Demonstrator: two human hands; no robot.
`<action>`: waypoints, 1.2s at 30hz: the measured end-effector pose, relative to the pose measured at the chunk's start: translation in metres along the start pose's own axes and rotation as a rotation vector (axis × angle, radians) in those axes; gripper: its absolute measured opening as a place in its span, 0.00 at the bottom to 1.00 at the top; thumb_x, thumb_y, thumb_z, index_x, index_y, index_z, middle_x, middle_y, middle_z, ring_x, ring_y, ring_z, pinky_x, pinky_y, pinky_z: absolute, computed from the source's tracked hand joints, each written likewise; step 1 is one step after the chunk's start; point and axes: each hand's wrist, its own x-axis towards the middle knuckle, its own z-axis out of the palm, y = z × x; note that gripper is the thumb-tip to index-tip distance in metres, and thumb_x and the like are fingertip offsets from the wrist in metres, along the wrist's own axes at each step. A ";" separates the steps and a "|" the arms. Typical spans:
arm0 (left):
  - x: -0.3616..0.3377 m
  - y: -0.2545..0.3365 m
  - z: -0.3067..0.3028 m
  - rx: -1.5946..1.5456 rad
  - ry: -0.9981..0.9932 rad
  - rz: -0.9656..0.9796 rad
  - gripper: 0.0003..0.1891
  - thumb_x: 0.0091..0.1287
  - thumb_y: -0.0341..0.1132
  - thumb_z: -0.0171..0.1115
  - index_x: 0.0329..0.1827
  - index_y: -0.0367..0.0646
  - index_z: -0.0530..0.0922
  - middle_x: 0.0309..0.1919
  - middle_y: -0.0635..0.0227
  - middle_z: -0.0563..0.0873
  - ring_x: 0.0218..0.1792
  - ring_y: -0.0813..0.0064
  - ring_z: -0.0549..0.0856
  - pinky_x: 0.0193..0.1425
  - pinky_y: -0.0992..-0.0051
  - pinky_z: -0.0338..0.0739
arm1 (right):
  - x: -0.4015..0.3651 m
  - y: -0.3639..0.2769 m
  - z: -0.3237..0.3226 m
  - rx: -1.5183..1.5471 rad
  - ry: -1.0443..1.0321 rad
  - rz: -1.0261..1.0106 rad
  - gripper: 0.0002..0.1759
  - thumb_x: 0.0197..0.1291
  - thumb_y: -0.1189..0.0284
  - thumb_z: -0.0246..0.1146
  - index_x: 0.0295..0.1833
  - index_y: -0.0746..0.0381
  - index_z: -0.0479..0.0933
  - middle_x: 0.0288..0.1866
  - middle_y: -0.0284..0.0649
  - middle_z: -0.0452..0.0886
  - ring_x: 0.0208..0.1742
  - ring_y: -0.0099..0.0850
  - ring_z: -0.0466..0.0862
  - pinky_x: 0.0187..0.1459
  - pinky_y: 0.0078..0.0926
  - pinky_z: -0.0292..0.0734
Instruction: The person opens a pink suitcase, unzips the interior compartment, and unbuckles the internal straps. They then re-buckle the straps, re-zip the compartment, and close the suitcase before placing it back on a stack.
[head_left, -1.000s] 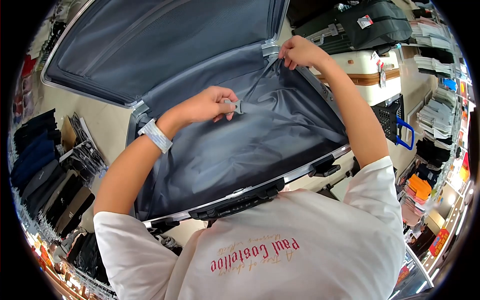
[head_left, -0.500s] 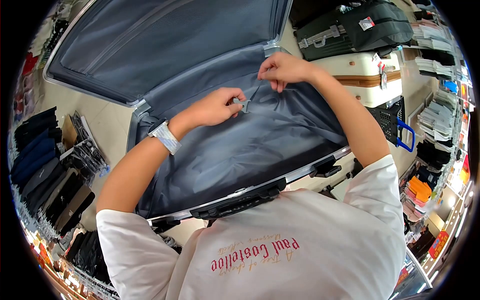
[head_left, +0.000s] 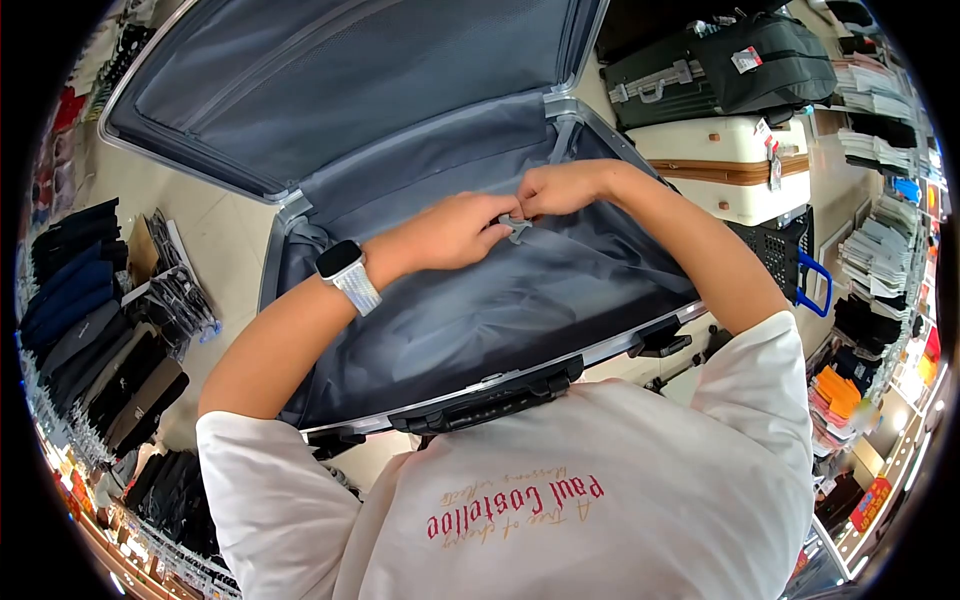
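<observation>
An open suitcase [head_left: 430, 310] with a grey fabric lining lies in front of me, its lid [head_left: 400, 85] tilted back on the far side. My left hand [head_left: 462, 230], a watch on its wrist, pinches a small grey plastic buckle [head_left: 516, 228] over the middle of the lined base. Fingers of my right hand [head_left: 563, 188] are closed right beside the buckle, against the left fingertips; what they pinch is hidden. A grey strap [head_left: 563, 138] runs down the lining near the right hinge. The black carry handle [head_left: 500, 398] sits on the near edge.
At the right stand a dark green suitcase [head_left: 660, 90] with a black bag [head_left: 775, 70] on it, a cream suitcase [head_left: 735, 185] and a black basket with a blue handle [head_left: 815, 283]. Dark clothes [head_left: 85, 340] hang at the left; folded clothes [head_left: 875, 245] line the far right.
My right hand has come down and my left hand has shifted slightly right, so the two now meet at the buckle. Earlier they were apart.
</observation>
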 end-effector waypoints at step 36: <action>0.018 0.002 0.030 -1.176 0.263 -0.546 0.06 0.65 0.27 0.60 0.37 0.31 0.79 0.36 0.55 0.85 0.37 0.69 0.88 0.43 0.80 0.86 | -0.070 -0.029 0.001 -0.374 0.429 -0.127 0.14 0.46 0.69 0.72 0.37 0.64 0.79 0.34 0.44 0.83 0.41 0.39 0.84 0.42 0.33 0.78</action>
